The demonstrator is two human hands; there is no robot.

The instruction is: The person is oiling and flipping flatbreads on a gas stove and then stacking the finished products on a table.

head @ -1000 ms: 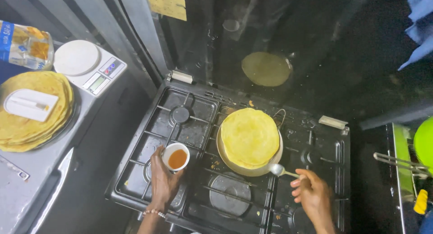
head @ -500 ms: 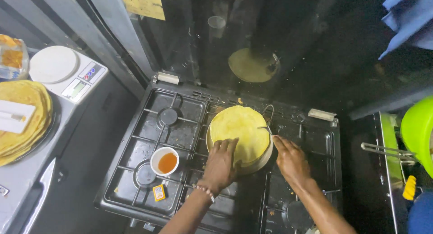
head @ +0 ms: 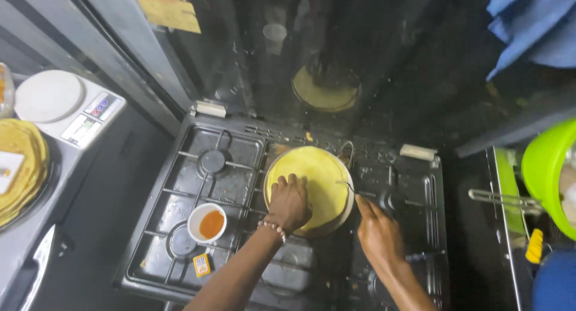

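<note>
A round yellow flatbread lies in a pan on the black gas stove. My left hand rests flat on the flatbread's near left part, fingers spread on it. My right hand is at the pan's right edge and grips a thin metal utensil whose tip reaches onto the flatbread. A small white cup of orange liquid stands on the stove grate, left of my left forearm.
A stack of flatbreads on a dark plate sits at the far left, beside a white kitchen scale. A green bowl and a wire rack are at the right. A small yellow packet lies on the stove front.
My left hand left the cup, which now stands alone on the grate, and moved onto the flatbread. My right hand came up to the pan's right edge. The camera view shifted.
</note>
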